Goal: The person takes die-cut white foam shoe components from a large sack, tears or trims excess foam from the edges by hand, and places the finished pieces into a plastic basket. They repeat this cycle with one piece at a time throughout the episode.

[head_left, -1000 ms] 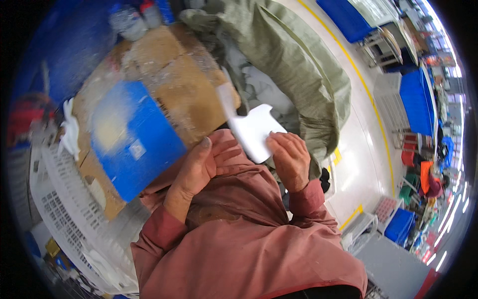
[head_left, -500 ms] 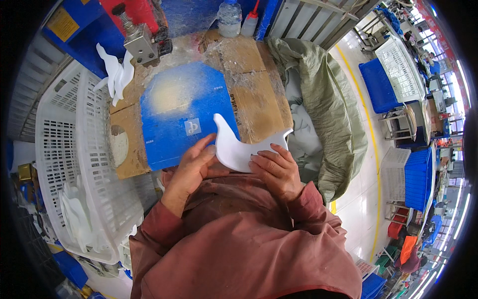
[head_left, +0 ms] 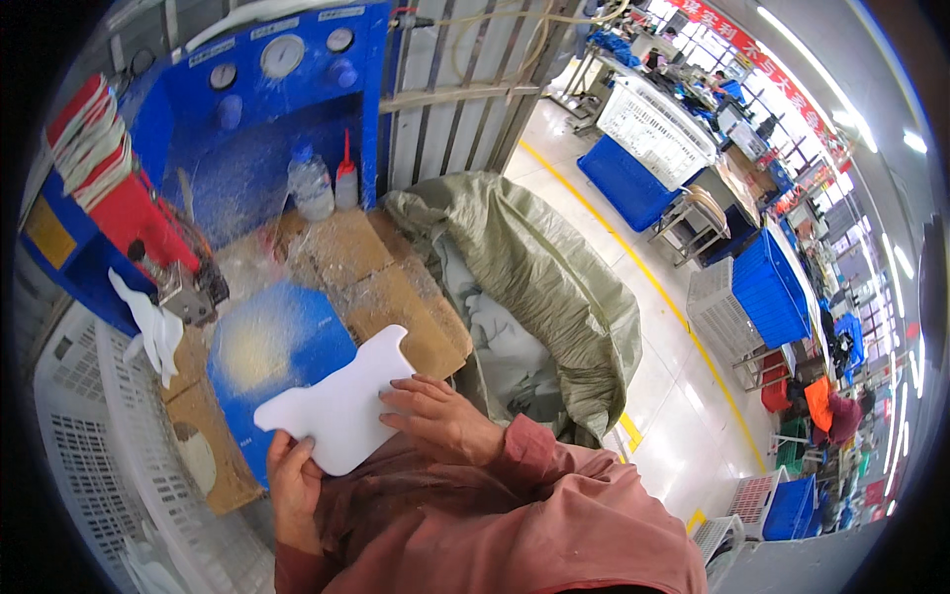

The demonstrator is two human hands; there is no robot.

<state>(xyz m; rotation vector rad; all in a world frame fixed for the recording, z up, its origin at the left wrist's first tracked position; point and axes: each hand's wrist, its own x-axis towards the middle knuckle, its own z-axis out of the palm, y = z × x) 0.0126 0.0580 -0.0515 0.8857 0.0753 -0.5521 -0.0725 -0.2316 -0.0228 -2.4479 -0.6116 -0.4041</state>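
Note:
A smooth white contoured pad [head_left: 341, 406], foam-like, is tilted with its broad face up, in front of my body. At its lower left edge, my left hand [head_left: 295, 487] pinches it, thumb on the face and fingers behind. My right hand [head_left: 445, 421] holds the opposite edge, its fingers lying over the face and its thumb hidden. Beneath and beyond the pad lies a dusty blue sheet [head_left: 282, 332] with a pale powdery patch, on a cardboard-covered surface [head_left: 341, 262]. A metal block [head_left: 185, 294] on the machine's red arm stands at the sheet's far left.
More white pads [head_left: 156, 327] hang at the left, above a white slatted basket [head_left: 74, 445]. On the right, an open green sack [head_left: 554, 267] holds white pieces. A clear bottle [head_left: 311, 185] and a red-tipped squeeze bottle [head_left: 346, 180] stand by the blue gauge panel [head_left: 247, 69].
The pad has turned from a slanted, narrow view to face up more fully. My left hand has shifted to its lower left corner. My view has swung right and upward.

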